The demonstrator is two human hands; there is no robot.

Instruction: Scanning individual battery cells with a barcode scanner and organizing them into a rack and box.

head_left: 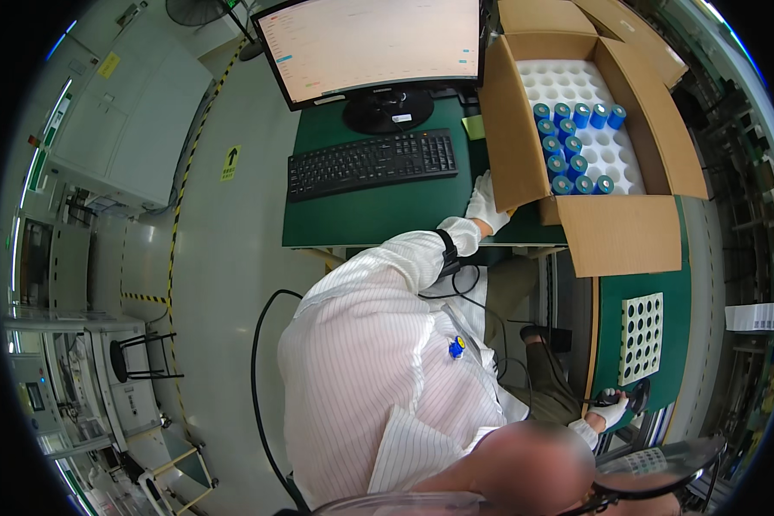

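Note:
My left hand, in a white glove, lies by the table edge against the lower left side of an open cardboard box. Its fingers look stretched out, though some are partly hidden; a small yellow-orange spot shows beside them. Inside the box, several blue cylindrical cells stand upright in a white foam tray with round holes. My right hand, also gloved in white, is closed around a black handheld scanner. Just beyond the scanner lies a pale tray with rows of dark round spots.
A black keyboard and a monitor stand on the green table left of the box. One box flap hangs over the lower green surface. Black cables hang near my body. A stool stands far left.

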